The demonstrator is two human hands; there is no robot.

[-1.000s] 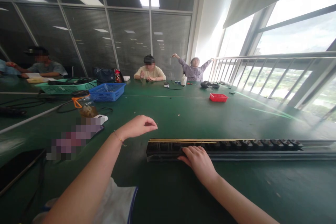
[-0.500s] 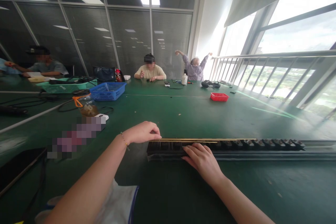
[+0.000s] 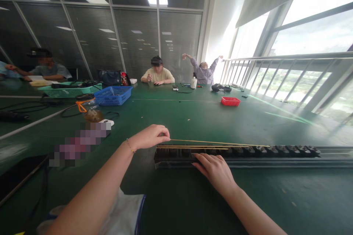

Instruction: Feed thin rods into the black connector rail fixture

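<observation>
While partly under the right hand (image 3: 214,169), black strip (image 3: 248,153), right end blurred.

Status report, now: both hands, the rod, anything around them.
Left hand pinching end of thin brass rod, that end lifted off the long black strip. Right hand flat on strip's near edge. Green table around the strip bare.

A blue basket (image 3: 113,96), green basket (image 3: 68,91) and red tray (image 3: 230,101) sit on the green table (image 3: 193,117).
</observation>
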